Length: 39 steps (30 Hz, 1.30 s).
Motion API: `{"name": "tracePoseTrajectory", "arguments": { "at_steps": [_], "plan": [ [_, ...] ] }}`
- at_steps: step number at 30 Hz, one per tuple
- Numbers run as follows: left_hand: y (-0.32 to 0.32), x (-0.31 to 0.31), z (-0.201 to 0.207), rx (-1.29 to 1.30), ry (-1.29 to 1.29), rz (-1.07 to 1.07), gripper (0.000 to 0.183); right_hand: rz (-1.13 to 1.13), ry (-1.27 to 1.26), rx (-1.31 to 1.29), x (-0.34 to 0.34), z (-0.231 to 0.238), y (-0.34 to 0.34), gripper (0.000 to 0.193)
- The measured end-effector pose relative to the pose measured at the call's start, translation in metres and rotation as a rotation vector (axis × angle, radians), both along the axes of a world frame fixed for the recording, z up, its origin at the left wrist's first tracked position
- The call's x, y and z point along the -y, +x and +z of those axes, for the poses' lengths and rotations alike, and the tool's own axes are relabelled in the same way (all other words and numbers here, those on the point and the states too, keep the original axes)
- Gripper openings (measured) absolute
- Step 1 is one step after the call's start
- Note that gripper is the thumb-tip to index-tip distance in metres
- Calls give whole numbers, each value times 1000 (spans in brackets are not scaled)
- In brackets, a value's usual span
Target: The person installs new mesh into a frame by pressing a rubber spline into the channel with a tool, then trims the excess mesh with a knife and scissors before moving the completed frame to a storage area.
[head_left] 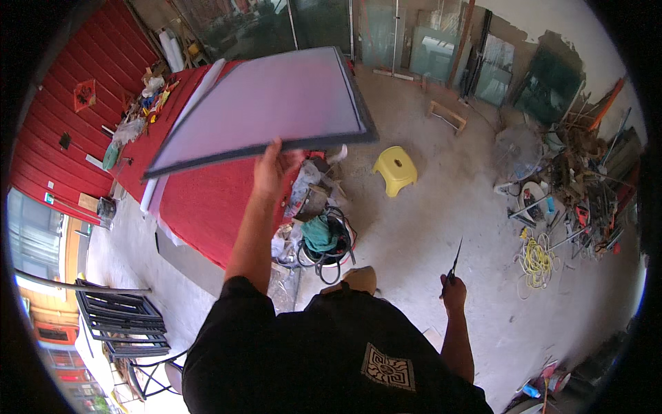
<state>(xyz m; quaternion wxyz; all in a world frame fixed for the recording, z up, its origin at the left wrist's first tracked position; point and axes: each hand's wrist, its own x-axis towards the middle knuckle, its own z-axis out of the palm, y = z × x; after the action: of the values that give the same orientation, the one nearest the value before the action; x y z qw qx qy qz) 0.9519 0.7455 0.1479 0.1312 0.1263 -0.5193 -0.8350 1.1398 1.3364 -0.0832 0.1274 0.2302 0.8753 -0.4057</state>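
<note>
A large dark-edged panel [276,93] with a pale, cloudy sheet inside is tilted over the red-covered table [207,207]. My left hand [269,169] grips its near edge, one finger showing on the frame and the others blurred beneath it. Down at my right side, apart from the table, my right hand [454,293] is closed round a dark tool with a thin pointed blade [456,257]. The blade points up and away from me; whether the tool is scissors or a knife cannot be made out.
A yellow stool [396,170] stands right of the table. Beside the table's near corner is a bucket of dark hoses and green cloth [323,234]. Yellow cable [536,259] and piled scrap lie at right. Glass sheets [436,54] lean along the back wall; dark frames [124,321] are stacked at left.
</note>
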Motion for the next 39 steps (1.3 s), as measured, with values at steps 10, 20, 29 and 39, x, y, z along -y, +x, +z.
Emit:
{"name": "tracePoseTrajectory", "arguments": {
  "at_steps": [10,20,29,39],
  "plan": [
    [-185,-80,158,32,-498,263,52,204,219,-51,-43,-2,-179,49],
    [-452,-85,299,50,-668,201,61,24,117,106,-125,9,-339,51],
    [-681,-63,399,24,-757,425,50,57,-46,160,-250,-100,-486,49],
    [-807,-5,466,-234,-697,535,37,246,73,-105,-358,-66,-794,45]
  ]
}}
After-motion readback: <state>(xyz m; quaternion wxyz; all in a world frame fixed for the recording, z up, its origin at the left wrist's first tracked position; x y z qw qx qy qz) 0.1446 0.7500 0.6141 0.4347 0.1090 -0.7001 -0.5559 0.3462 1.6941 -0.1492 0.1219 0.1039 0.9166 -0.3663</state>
